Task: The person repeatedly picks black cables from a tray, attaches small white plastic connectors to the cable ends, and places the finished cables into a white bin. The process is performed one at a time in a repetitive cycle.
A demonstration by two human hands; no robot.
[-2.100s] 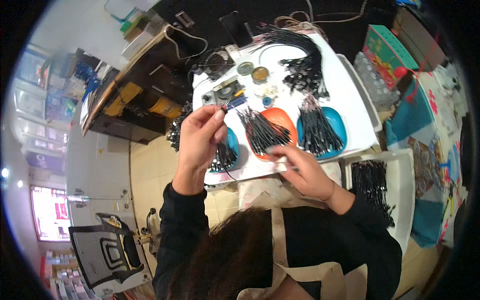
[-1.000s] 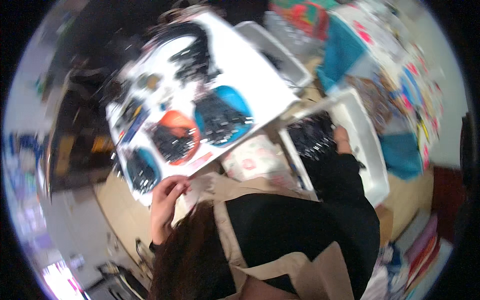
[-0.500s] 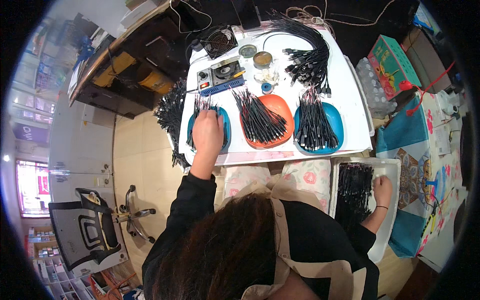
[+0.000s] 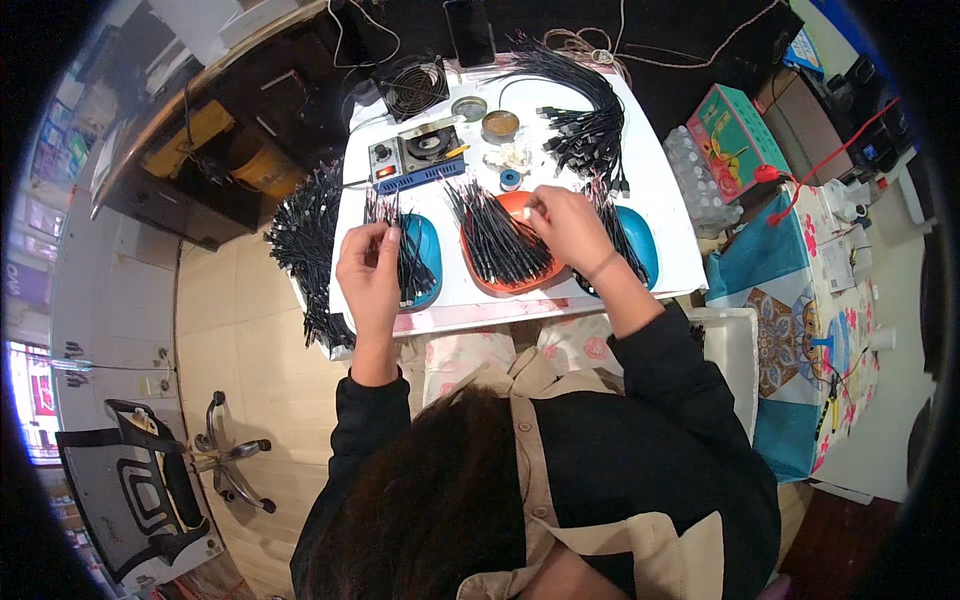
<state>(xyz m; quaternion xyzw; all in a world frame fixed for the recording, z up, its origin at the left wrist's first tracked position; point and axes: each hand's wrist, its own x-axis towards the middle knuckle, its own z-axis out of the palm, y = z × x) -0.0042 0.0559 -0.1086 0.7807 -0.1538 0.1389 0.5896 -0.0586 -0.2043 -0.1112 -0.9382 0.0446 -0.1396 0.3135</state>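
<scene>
Three shallow trays stood along the near edge of your white bench (image 4: 660,190), each carrying a bundle of thin black cables. Your left hand (image 4: 368,268) was at the left blue tray (image 4: 428,240), in front of the left cable bundle (image 4: 412,272), with thumb and finger drawn narrowly together; you cannot be said to have gripped a cable there, since I could not tell. Your right hand (image 4: 578,232) reached over the right side of the orange tray (image 4: 515,203), its fingers curled close beside the middle cable bundle (image 4: 500,242); whether they held anything, I could not tell either. That hand and wrist partly hid the right cable bundle (image 4: 620,240), which lay in the right blue tray (image 4: 640,235).

Beyond the trays you had a grey and blue device (image 4: 385,160) with a glowing switch, a small blue spool (image 4: 510,179), crumpled white material (image 4: 508,157) and an open round tin (image 4: 500,125). A larger heap of black cables (image 4: 590,130) lay toward the bench's far right, and a black fan (image 4: 413,88) stood at the far left.
</scene>
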